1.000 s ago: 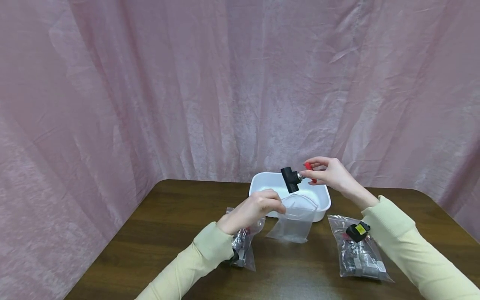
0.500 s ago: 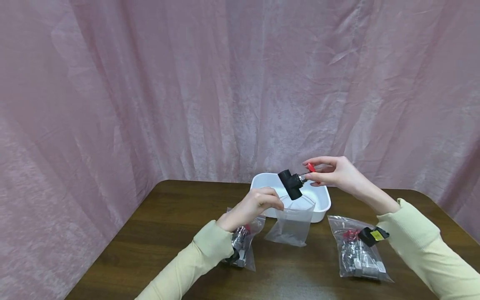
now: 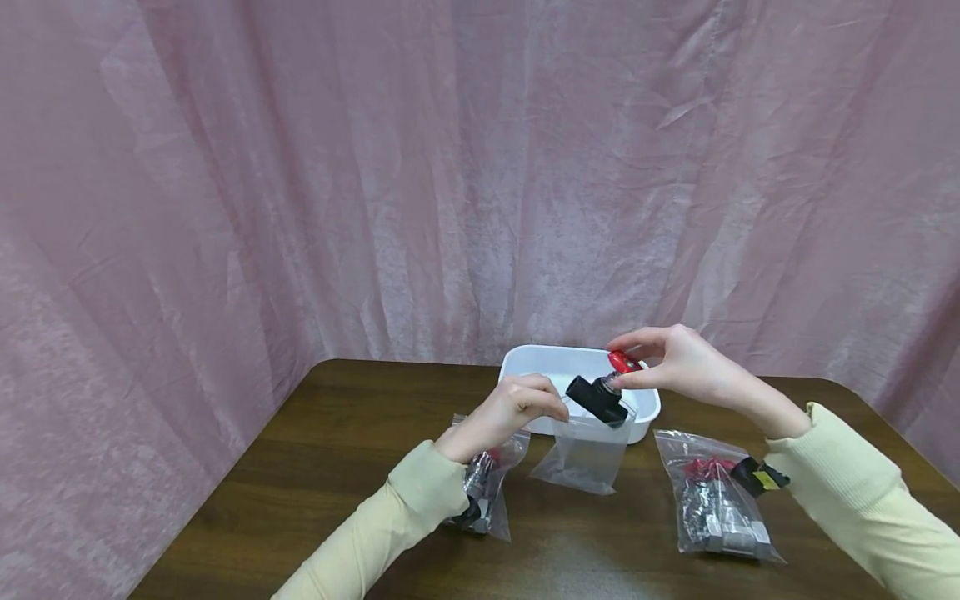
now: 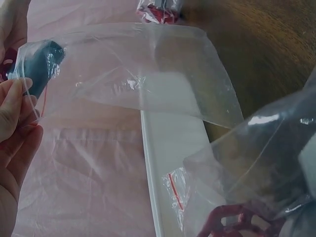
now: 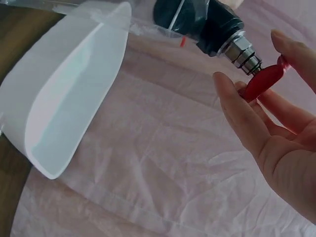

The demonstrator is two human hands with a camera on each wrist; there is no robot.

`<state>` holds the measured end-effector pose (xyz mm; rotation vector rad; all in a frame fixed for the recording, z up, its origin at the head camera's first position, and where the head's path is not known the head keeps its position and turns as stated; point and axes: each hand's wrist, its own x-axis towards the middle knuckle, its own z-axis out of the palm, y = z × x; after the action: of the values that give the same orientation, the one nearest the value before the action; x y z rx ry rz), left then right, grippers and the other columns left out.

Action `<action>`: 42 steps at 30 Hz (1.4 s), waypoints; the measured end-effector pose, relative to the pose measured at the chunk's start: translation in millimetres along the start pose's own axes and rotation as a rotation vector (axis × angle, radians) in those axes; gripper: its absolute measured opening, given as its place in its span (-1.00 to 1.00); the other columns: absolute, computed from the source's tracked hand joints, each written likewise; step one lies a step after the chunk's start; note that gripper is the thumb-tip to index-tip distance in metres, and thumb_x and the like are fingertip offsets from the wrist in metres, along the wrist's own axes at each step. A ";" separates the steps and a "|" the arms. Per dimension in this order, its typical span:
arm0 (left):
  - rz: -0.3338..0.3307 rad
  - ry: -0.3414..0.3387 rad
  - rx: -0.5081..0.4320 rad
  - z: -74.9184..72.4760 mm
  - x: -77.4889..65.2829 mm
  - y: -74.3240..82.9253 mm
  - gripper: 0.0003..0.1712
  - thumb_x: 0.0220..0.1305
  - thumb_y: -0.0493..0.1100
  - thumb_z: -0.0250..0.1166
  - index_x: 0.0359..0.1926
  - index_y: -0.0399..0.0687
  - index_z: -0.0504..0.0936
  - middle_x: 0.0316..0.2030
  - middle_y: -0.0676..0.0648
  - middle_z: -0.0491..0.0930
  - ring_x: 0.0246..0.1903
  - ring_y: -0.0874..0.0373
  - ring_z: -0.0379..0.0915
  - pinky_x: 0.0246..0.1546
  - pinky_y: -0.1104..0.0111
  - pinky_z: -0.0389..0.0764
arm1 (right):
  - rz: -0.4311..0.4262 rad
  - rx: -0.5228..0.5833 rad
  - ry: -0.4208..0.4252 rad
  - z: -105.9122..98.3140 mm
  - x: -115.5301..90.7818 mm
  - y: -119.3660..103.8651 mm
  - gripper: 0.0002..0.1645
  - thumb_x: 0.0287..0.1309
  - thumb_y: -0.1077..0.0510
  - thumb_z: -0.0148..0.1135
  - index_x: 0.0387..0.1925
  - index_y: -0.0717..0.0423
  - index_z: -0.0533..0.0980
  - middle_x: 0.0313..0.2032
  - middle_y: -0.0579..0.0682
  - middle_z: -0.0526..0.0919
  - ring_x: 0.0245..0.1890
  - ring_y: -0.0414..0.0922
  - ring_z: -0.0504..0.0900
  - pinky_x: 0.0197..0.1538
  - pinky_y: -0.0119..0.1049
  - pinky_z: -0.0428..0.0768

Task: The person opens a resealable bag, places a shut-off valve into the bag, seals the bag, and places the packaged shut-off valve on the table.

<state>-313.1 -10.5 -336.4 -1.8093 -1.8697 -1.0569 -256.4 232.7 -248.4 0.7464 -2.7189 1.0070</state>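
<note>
My right hand [image 3: 678, 367] holds a valve [image 3: 597, 402] by its red handle [image 5: 265, 83], fingers and thumb around it. The valve has a black tee-shaped body and a metal stem. Its body tilts into the mouth of a clear zip bag [image 3: 581, 462], whose film covers part of it in the left wrist view. My left hand [image 3: 517, 408] pinches the bag's edge near the opening, and the bag hangs down from there. In the left wrist view, my left fingertips [image 4: 29, 111] grip the rim right beside the black body.
Behind the bag stands a white plastic tub [image 3: 536, 360]. A filled clear bag [image 3: 498, 487] lies under my left forearm, with red and metal parts inside. Another filled bag [image 3: 720, 508] lies at the right on the brown wooden table [image 3: 322, 467]. A pink curtain [image 3: 480, 183] hangs behind.
My right hand has moved slightly to the right and down, turning the valve and lowering its black body to the bag's mouth. The left hand stays nearly still, keeping hold of the bag.
</note>
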 end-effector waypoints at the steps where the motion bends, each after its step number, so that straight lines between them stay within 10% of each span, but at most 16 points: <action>1: 0.001 -0.006 0.003 0.1 0.4 0.7 -0.88 0.06 -0.42 0.25 -0.38 -0.21 0.68 -0.41 0.00 0.57 -0.35 0.33 0.44 -0.30 0.54 0.44 | -0.008 -0.015 -0.010 0.8 -0.2 -1.1 -0.42 -0.21 -0.05 0.46 -0.11 0.16 0.56 -0.34 -0.08 0.63 -0.27 -0.15 0.57 -0.27 -0.28 0.45; 12: 0.012 -0.025 0.016 2.6 2.7 4.9 -0.87 0.05 -0.43 0.26 -0.37 -0.20 0.68 -0.40 0.00 0.55 -0.33 0.32 0.43 -0.27 0.55 0.43 | -0.080 -0.047 -0.111 17.9 -5.5 -0.3 -0.50 -0.21 -0.01 0.46 -0.17 0.10 0.55 -0.42 -0.17 0.59 -0.39 -0.20 0.54 -0.39 -0.34 0.50; 23: 0.011 -0.045 0.005 4.9 3.9 6.3 -0.89 0.12 -0.38 0.23 -0.37 -0.20 0.68 -0.39 -0.03 0.57 -0.31 0.33 0.44 -0.26 0.56 0.43 | -0.371 -0.100 -0.019 39.4 -13.6 11.2 -0.62 -0.21 0.24 0.43 -0.24 0.06 0.54 -0.30 -0.19 0.54 -0.39 -0.26 0.48 -0.39 -0.39 0.49; 42: -0.007 -0.201 0.146 29.6 -10.0 4.1 -0.74 0.07 -0.51 0.21 -0.37 -0.12 0.71 -0.41 0.09 0.47 -0.36 0.37 0.32 -0.29 0.68 0.32 | -0.293 -0.156 -0.150 82.3 -22.9 33.7 -0.54 -0.31 0.22 0.50 -0.26 0.24 0.54 -0.34 -0.10 0.51 -0.40 -0.24 0.47 -0.41 -0.44 0.50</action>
<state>-300.3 2.8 -362.0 -1.8827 -2.0106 -0.7421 -250.7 210.8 -337.4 1.1880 -2.6608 0.6912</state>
